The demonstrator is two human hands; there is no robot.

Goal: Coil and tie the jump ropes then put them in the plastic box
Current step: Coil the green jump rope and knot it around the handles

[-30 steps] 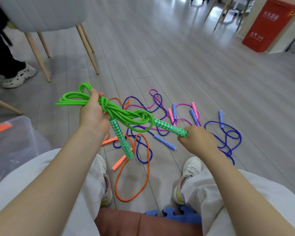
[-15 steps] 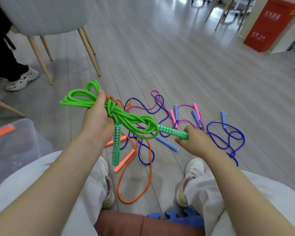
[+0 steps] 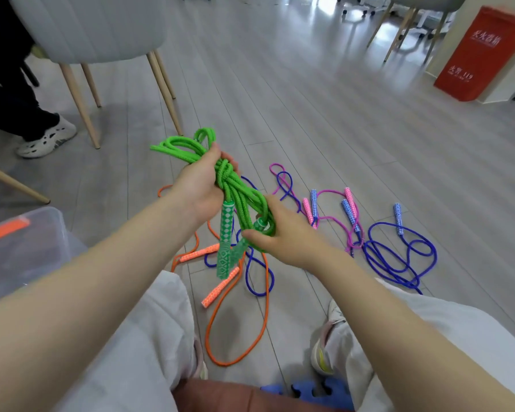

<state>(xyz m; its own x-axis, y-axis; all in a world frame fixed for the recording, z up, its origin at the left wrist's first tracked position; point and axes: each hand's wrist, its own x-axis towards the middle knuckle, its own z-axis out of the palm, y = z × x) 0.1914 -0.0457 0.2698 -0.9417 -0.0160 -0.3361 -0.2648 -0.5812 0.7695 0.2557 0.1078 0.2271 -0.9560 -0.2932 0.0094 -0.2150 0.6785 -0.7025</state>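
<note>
Frame centre: left hand (image 3: pixel 201 188) grips the coiled green jump rope (image 3: pixel 235 191) at its knot; right hand (image 3: pixel 283 233) pinches its lower loop. Orange rope (image 3: pixel 262 316), blue rope (image 3: pixel 399 260), pink rope (image 3: pixel 330 203) lie on the floor beyond. Plastic box (image 3: pixel 21 248) sits lower left.

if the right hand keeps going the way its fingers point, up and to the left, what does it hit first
Probably the green jump rope: the right hand already grips its lower loops and one handle, so it would push into the bundle, then the left hand. Depth is uncertain.
</note>
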